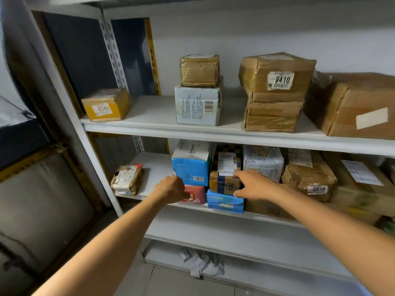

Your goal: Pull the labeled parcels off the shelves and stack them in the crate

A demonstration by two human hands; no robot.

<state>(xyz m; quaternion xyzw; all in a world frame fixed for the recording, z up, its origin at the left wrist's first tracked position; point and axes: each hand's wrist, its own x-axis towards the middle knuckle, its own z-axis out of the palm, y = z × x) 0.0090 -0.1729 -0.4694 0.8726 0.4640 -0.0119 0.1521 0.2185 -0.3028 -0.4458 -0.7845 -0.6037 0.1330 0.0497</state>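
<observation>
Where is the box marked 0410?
In the head view, the 0410 box sits right of centre on the upper shelf, topping a brown stack between a white box and a large carton.

Matt white metal shelves [213,133]; taped, crumpled brown cardboard parcel [275,90]; glossy blue box [191,169]

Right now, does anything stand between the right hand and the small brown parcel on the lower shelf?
Nothing visible. The right hand grips the small brown parcel, which sits on a flat blue box, close between a blue carton and a white parcel.
</observation>
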